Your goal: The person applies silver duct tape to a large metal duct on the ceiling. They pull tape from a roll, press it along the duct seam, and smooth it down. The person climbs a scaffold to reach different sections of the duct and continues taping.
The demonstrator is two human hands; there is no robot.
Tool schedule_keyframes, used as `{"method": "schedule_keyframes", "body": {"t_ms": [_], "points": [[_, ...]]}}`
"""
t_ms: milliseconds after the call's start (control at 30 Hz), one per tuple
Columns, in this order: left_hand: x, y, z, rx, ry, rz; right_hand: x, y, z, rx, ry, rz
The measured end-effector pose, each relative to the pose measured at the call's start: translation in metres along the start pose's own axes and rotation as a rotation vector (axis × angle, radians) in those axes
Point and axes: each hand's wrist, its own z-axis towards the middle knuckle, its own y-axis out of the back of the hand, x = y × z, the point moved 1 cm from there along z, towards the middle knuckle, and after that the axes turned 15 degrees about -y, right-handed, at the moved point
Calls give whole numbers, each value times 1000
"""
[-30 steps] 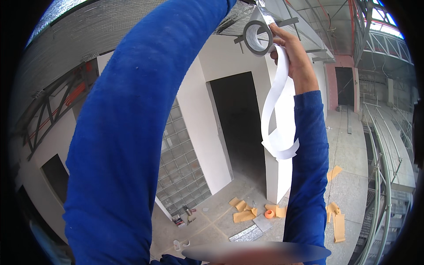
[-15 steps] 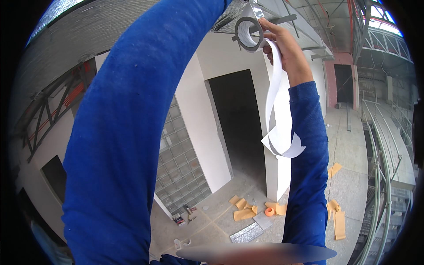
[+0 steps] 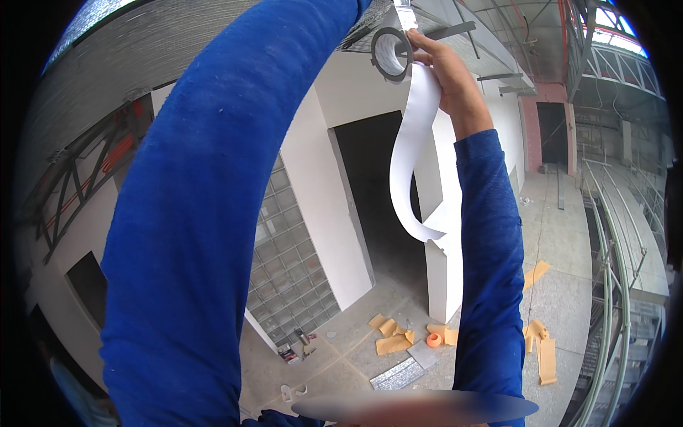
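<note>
My right hand [image 3: 455, 82] is raised near the top of the view, its fingers closed on a roll of foil tape [image 3: 376, 57]. A shiny strip of foil [image 3: 405, 18] runs up from the roll past my fingertips to the top edge. White backing paper [image 3: 400, 160] hangs from beside the roll in a long curve, its lower end bending toward my right forearm. My left arm, in a blue sleeve [image 3: 199, 185], reaches up across the left side. The left hand is beyond the top edge and hidden.
Silvery wrapped surface [image 3: 107, 78] spans overhead at left. Below are a dark doorway [image 3: 377, 185], a glass-block panel [image 3: 292, 249] and a white wall end [image 3: 442, 285]. Brown paper scraps [image 3: 393, 345], an orange roll [image 3: 433, 340] and a foil-faced piece [image 3: 397, 373] lie on the floor. Metal railings [image 3: 605, 306] stand right.
My right hand and the tape roll have shifted slightly left. The backing paper has swung left into a wider curve. The left arm looks nearly unchanged.
</note>
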Motion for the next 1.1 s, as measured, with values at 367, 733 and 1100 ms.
{"method": "schedule_keyframes", "body": {"t_ms": [367, 733, 1100], "points": [[-3, -13, 1, 6, -6, 222, -3, -1, 6, 33, 10, 12], [28, -2, -7, 164, -537, 106, -6, -7, 4, 14, 0, 1], [13, 13, -51, 281, -568, 310, -22, -9, 29, -64, -60, -16]]}}
